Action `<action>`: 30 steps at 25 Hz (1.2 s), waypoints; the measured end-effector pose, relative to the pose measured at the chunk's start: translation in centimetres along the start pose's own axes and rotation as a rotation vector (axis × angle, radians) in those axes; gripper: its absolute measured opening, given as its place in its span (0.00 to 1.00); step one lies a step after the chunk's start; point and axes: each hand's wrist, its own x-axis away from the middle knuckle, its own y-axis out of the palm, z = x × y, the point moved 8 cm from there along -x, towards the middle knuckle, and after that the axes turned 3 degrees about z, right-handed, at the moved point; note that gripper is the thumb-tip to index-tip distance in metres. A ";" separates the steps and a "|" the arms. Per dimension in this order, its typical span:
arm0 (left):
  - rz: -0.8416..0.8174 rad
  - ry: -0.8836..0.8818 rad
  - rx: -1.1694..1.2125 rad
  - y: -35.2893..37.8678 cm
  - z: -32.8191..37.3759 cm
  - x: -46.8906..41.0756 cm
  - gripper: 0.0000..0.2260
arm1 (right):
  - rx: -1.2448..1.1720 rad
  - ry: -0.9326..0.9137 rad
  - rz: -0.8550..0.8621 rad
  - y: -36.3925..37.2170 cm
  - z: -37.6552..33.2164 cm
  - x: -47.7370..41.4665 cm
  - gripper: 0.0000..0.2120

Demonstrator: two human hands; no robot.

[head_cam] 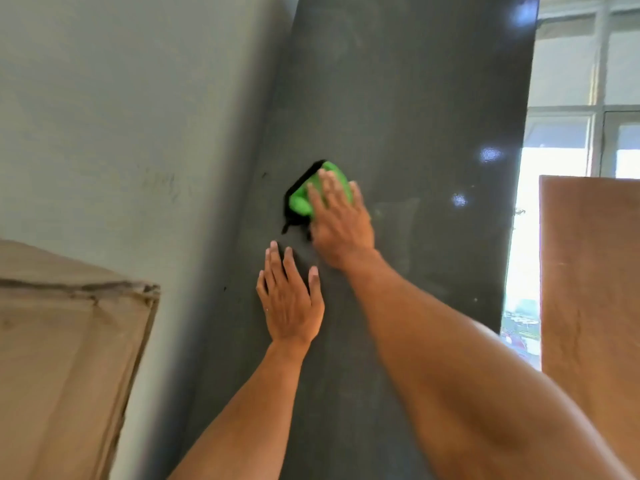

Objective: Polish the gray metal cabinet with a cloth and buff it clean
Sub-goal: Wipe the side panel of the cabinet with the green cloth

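On gray cabinet (398, 116) face, mid-height: R hand (341, 220) presses green cloth (304, 199) flat, fingers straight; L hand (289, 299) just below, palm flat, fingers spread. At left, cardboard box (69, 341), contents hidden.

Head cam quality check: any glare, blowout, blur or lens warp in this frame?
Head view: the window at right is blown out; glare spots dot the gray cabinet; the wide-angle lens bows its edges; the right hand and green cloth look slightly soft.

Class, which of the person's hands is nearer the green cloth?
Right. The right hand presses on the cloth; the left hand lies flat on the cabinet below it.
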 end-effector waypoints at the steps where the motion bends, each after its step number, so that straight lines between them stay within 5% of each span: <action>1: -0.011 -0.029 0.013 -0.4 0.4 0.1 0.28 | -0.015 0.083 0.058 -1.2 3.1 1.1 0.33; 6: -0.190 0.041 0.020 -0.8 1.4 0.4 0.26 | 0.027 0.344 0.154 -4.1 10.8 3.8 0.34; 8: -0.210 0.105 0.003 -1.0 0.9 0.5 0.25 | 0.025 0.210 0.117 -3.4 7.8 4.1 0.35; 11: -0.222 0.125 -0.020 -1.3 -0.2 2.0 0.27 | 0.107 -0.222 -0.082 0.3 0.7 9.1 0.35; 14: -0.222 0.168 -0.043 -1.3 0.0 3.3 0.30 | 0.193 -0.540 -0.170 1.0 1.5 10.5 0.33; 19: -0.170 0.220 -0.058 -1.1 0.1 3.6 0.28 | 0.174 -0.124 -0.008 -3.4 8.9 3.6 0.32; 25: -0.182 0.270 -0.060 -1.3 -0.8 7.9 0.32 | 0.162 -0.396 -0.106 1.7 -0.5 17.2 0.36; 28: -0.237 0.304 -0.076 -1.4 -1.0 10.4 0.32 | 0.238 -0.653 -0.209 1.4 1.1 18.4 0.35; 30: -0.245 0.333 -0.066 -1.7 -0.7 10.3 0.30 | 0.242 -0.504 -0.151 -0.7 5.7 14.1 0.34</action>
